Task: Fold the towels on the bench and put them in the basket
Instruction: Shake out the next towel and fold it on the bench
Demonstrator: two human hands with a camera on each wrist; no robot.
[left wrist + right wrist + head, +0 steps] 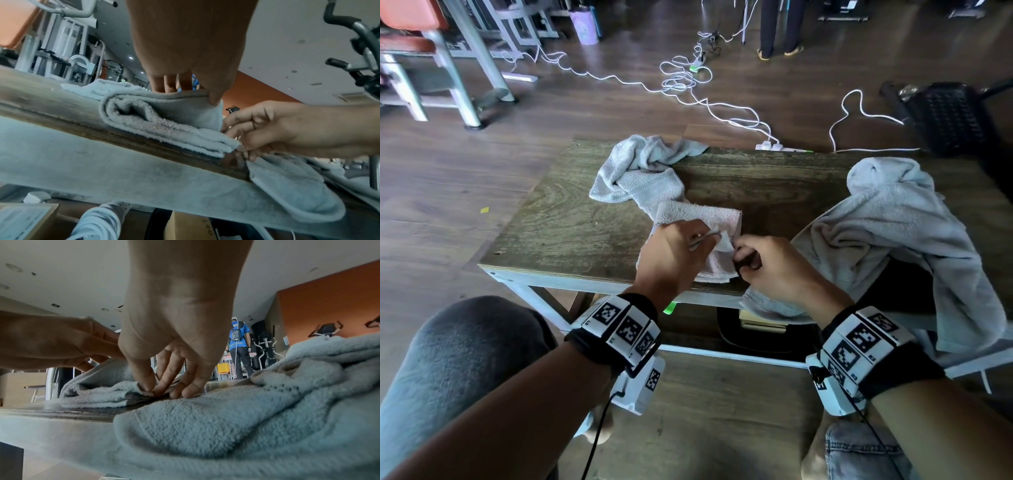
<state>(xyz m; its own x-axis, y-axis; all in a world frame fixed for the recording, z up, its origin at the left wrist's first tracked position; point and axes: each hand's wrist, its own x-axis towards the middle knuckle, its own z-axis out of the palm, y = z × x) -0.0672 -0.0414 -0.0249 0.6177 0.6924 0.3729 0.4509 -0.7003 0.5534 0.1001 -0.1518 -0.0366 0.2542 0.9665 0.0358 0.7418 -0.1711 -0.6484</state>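
A small grey towel (700, 214) (164, 116) (98, 391) lies folded in several layers at the near edge of the wooden bench (571, 219). My left hand (688, 240) (191, 94) lies on top of it, fingers above and thumb at the edge, pinching the upper fold. My right hand (743, 255) (154, 390) pinches the same towel's near right corner down at the bench top. A second grey towel (640, 171) lies crumpled at the back of the bench. A larger pale towel (893, 233) (246, 418) is heaped to the right, hanging over the edge.
A black mesh container (945, 116) stands on the floor at the far right. White cables and power strips (688, 78) trail behind the bench. Metal-framed furniture (465, 68) is at far left. My knees are below, and a box (760, 323) sits under the bench.
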